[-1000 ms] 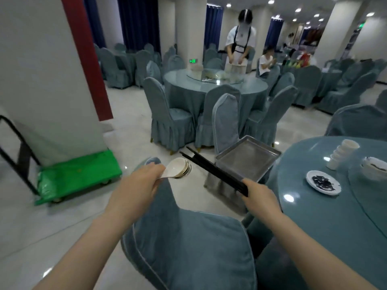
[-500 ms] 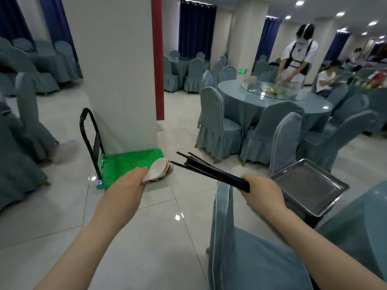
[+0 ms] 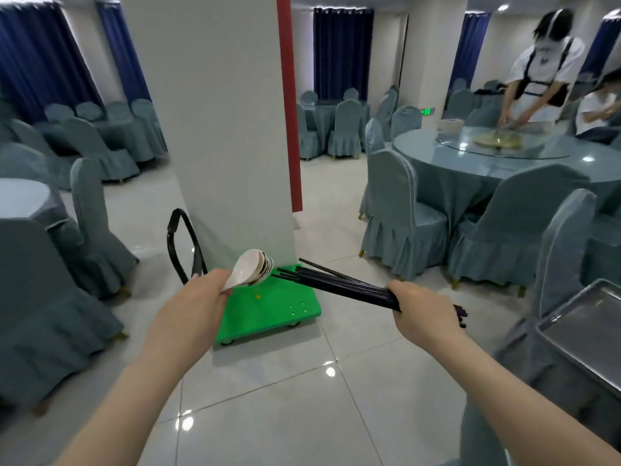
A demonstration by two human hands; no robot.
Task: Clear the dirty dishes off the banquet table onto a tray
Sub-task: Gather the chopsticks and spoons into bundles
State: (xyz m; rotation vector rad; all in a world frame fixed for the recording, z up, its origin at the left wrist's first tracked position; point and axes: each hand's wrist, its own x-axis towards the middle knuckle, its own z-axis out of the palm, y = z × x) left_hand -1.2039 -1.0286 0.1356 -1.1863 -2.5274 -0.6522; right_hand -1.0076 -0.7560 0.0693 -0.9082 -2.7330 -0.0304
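Observation:
My left hand [image 3: 193,307] grips a nested stack of white ceramic soup spoons [image 3: 251,269] by the handles, bowls pointing up and right. My right hand [image 3: 421,312] holds a bundle of several black chopsticks [image 3: 339,284], tips pointing left toward the spoons. Both hands hover over the tiled floor, above a green platform cart [image 3: 268,307]. A metal tray [image 3: 584,334] lies on a covered chair at the right edge, partly cut off.
A white pillar [image 3: 218,122] with a red strip stands behind the cart, whose black handle [image 3: 181,243] leans against it. Chairs in blue-grey covers [image 3: 400,213] ring a round table [image 3: 497,163] at right, where a person [image 3: 544,72] works. More covered chairs are at left.
The view has swung left, away from the banquet table. The tray slid toward the right edge and the green cart came to the centre. Both hands keep their grips.

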